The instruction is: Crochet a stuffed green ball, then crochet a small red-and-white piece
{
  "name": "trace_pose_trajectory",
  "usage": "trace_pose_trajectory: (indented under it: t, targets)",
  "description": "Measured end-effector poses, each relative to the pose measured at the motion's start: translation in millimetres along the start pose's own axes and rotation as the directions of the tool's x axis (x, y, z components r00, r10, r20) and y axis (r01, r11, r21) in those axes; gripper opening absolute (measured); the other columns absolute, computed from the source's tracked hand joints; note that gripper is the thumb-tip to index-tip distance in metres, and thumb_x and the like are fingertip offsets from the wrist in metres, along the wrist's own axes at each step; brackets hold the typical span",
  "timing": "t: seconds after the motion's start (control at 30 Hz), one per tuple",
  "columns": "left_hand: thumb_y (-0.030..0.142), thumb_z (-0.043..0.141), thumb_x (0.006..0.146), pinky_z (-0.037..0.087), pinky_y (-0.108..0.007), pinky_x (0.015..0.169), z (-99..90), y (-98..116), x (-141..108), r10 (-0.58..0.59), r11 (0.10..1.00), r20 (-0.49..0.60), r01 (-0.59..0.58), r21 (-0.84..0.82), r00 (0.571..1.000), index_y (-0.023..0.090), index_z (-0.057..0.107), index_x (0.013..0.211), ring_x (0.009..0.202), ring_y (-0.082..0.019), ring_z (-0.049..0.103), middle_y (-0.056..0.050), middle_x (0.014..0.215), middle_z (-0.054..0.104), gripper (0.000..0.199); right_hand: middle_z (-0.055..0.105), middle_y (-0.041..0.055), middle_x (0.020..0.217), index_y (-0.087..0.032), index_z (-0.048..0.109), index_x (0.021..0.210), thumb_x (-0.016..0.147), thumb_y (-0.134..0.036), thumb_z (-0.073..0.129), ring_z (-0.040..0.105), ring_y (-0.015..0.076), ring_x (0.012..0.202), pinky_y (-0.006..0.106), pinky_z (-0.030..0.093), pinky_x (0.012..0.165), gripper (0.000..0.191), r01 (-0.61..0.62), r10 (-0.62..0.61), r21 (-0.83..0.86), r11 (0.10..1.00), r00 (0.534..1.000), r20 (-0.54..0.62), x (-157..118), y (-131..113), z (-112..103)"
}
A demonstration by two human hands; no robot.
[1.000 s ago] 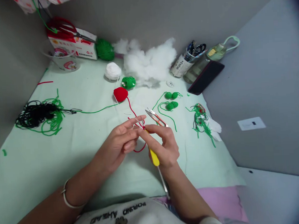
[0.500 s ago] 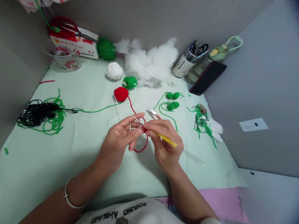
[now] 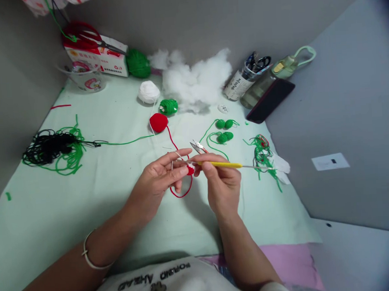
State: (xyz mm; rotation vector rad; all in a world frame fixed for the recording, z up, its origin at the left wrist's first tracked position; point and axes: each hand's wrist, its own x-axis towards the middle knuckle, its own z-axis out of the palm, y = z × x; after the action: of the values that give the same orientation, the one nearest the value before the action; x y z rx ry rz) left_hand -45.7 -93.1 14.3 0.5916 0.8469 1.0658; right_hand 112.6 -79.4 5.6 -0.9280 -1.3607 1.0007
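Note:
Between the thumb and fingers of my left hand (image 3: 160, 176) is a small red and white crochet piece (image 3: 190, 169). White yarn passes over that hand's raised index finger. My right hand (image 3: 223, 181) grips a crochet hook (image 3: 228, 164) by its yellow handle, its tip end at the piece and its thin metal rear end pointing right. Red yarn loops below my fingers and runs up to a red yarn ball (image 3: 159, 122). A white yarn ball (image 3: 148, 92) lies behind it. Small thread snips (image 3: 198, 148) rest just beyond my right hand.
Green yarn balls (image 3: 169, 106), white stuffing (image 3: 197, 81) and small green crocheted pieces (image 3: 225, 137) lie beyond my hands. Black and green yarn (image 3: 54, 147) is at left, scraps (image 3: 263, 156) at right. A pen cup (image 3: 240, 84), phone (image 3: 271, 100) and plastic tub (image 3: 87, 79) stand farther back.
The hook has swung from slanting down toward me to nearly level, pointing right. My right hand has shifted slightly right, and the red and white piece shows more. The red ball has rolled slightly.

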Motion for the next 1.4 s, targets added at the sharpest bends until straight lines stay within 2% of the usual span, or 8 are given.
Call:
trace_pose_trajectory:
  t: [0.27,0.47,0.73,0.87,0.97,1.1,1.2,1.4]
  targets:
    - [0.029,0.081,0.083,0.046,-0.021,0.066,-2.9,1,1,0.011,1.000,-0.044,-0.010,0.028,0.999,0.023,0.077,0.117,0.063,-0.007,0.055,0.001,0.082,0.067,0.035,0.076,0.0027,0.085,-0.022,0.069,0.096,0.101,-0.034,0.058,0.073,0.0159,0.071,0.031,0.061,0.066,0.018,-0.117,0.117,0.168,0.979,0.993,0.008,1,1,-5]
    - [0.026,0.078,0.085,0.048,-0.018,0.066,-4.9,-6,2,0.140,0.982,-0.083,-0.128,0.139,0.987,0.027,0.077,0.116,0.065,-0.006,0.057,0.004,0.083,0.064,0.031,0.076,0.0030,0.091,-0.023,0.069,0.104,0.103,-0.021,0.052,0.074,0.0161,0.075,0.033,0.062,0.069,0.018,0.109,-0.110,-0.121,0.987,0.994,-0.003,-7,-7,-1]
    - [0.016,0.082,0.078,0.051,-0.016,0.074,7.1,-6,-4,0.332,0.920,-0.221,-0.263,0.292,0.917,0.023,0.078,0.112,0.078,-0.008,0.061,0.003,0.082,0.065,0.035,0.077,0.0097,0.100,-0.021,0.066,0.121,0.099,-0.011,0.054,0.074,0.0209,0.091,0.036,0.063,0.074,0.027,0.588,-0.536,-0.491,0.643,0.803,0.260,-12,3,3]
    - [0.025,0.082,0.081,0.046,-0.015,0.055,3.8,-7,-2,0.098,0.995,-0.095,-0.096,0.018,0.991,0.022,0.073,0.126,0.057,-0.004,0.052,0.004,0.074,0.062,0.045,0.076,0.0084,0.104,-0.025,0.071,0.118,0.093,-0.008,0.064,0.073,0.0210,0.093,0.035,0.062,0.076,0.032,0.619,-0.571,-0.628,0.472,0.757,0.317,-13,5,3]
    - [0.027,0.078,0.086,0.032,-0.013,0.043,-2.9,-5,1,-0.101,0.984,0.034,0.105,-0.143,0.994,0.017,0.071,0.128,0.043,-0.001,0.034,0.010,0.054,0.044,0.044,0.076,0.0067,0.101,-0.027,0.072,0.116,0.096,-0.011,0.062,0.073,0.0211,0.092,0.037,0.061,0.077,0.028,0.540,-0.525,-0.530,0.654,0.828,0.197,-11,3,1]
    - [0.018,0.078,0.085,0.025,-0.012,0.041,-8.1,2,3,-0.051,0.983,0.004,0.051,-0.174,0.999,0.016,0.074,0.122,0.043,0.000,0.028,0.010,0.053,0.041,0.038,0.074,0.0031,0.087,-0.025,0.074,0.105,0.102,-0.020,0.054,0.068,0.0156,0.067,0.034,0.058,0.061,0.021,0.217,-0.225,-0.137,0.967,0.973,-0.049,-6,0,0]
    - [0.021,0.078,0.086,0.029,-0.013,0.042,-7.4,2,2,-0.003,0.996,0.023,0.005,-0.091,1.000,0.021,0.073,0.125,0.043,0.000,0.034,0.009,0.056,0.045,0.040,0.073,0.0029,0.085,-0.024,0.075,0.098,0.100,-0.025,0.058,0.068,0.0155,0.067,0.033,0.059,0.062,0.017,0.141,-0.142,-0.041,0.989,0.990,-0.007,-1,-1,3]
    - [0.024,0.082,0.082,0.037,-0.014,0.046,-2.4,-6,0,0.078,0.997,-0.061,-0.079,-0.013,0.995,0.025,0.072,0.128,0.048,-0.002,0.046,0.006,0.070,0.057,0.046,0.076,0.0041,0.097,-0.029,0.075,0.113,0.096,-0.012,0.061,0.070,0.0170,0.082,0.035,0.061,0.074,0.028,0.352,-0.331,-0.326,0.877,0.936,0.119,-7,1,6]
